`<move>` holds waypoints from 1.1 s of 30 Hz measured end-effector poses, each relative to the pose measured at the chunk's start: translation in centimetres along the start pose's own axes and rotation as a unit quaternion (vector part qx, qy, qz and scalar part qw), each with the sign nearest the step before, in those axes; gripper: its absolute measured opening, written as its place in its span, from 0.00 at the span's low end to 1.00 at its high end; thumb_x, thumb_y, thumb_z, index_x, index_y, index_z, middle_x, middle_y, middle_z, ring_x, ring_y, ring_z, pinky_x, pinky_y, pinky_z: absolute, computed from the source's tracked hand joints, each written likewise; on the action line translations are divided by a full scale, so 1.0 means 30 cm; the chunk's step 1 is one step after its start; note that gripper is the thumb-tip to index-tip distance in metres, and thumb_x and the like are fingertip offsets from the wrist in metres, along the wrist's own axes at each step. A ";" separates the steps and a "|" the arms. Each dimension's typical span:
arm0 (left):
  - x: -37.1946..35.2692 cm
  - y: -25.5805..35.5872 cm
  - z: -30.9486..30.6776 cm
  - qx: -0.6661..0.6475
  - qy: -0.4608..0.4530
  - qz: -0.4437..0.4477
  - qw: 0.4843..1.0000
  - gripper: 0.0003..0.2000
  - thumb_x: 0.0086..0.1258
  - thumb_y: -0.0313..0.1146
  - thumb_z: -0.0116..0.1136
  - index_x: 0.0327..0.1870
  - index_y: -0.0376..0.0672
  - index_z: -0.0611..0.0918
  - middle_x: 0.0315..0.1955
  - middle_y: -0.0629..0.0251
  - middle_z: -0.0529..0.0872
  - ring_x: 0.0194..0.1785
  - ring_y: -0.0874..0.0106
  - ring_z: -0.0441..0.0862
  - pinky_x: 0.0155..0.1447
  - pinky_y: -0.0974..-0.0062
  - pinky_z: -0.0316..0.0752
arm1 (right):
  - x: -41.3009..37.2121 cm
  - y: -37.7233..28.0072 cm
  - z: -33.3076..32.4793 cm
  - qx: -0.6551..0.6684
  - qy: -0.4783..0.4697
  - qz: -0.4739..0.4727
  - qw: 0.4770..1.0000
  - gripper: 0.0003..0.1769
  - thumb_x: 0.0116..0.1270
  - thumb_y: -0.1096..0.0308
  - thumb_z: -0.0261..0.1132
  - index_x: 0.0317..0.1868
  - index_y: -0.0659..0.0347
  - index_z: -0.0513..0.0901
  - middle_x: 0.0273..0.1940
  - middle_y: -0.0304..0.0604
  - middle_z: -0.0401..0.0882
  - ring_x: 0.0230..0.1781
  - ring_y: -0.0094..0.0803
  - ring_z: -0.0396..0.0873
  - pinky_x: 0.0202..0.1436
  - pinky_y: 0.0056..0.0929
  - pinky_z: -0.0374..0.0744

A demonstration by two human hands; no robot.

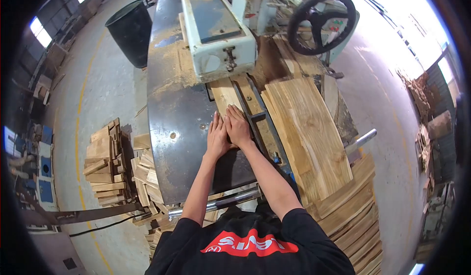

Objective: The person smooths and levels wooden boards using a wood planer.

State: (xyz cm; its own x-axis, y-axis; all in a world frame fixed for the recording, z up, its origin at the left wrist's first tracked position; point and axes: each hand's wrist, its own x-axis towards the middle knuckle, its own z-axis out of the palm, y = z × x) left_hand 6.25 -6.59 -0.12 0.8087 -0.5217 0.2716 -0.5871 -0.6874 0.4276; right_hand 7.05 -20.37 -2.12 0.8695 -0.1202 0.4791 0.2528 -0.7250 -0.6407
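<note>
- A dark metal table (179, 157) is dusted with sawdust towards its far side.
- Over it, a pale machine housing (223, 56) is mounted.
- Wide boards (311, 132) are stacked to the right of a dark metal frame (258, 117).
- A black wheel (316, 20) is fitted beyond the boards.
- A wooden strip (224, 93) is laid left of the frame, its far end hidden by the housing.
- The left hand (217, 136) and right hand (238, 128) are laid flat on the strip's near part, side by side, fingers extended, nothing being clasped.
</note>
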 end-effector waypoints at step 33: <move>-0.347 0.129 -0.022 -0.007 0.103 -0.059 0.993 0.35 0.70 0.48 0.74 0.72 0.33 0.78 0.79 0.42 0.70 0.85 0.44 0.60 0.85 0.48 0.58 | -0.467 0.098 -1.147 -0.308 -0.060 0.356 0.880 0.83 0.35 0.21 0.83 0.87 0.56 0.58 0.86 0.66 0.52 0.89 0.60 0.47 0.88 0.62 0.51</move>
State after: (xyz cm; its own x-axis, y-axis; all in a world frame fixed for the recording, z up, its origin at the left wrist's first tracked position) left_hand -4.40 -3.47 -0.71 0.8626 -0.3235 0.3890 -0.4892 -0.7295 0.4780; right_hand -18.98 -44.16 9.93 0.7623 -0.6472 -0.0032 -0.6203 -0.7293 -0.2888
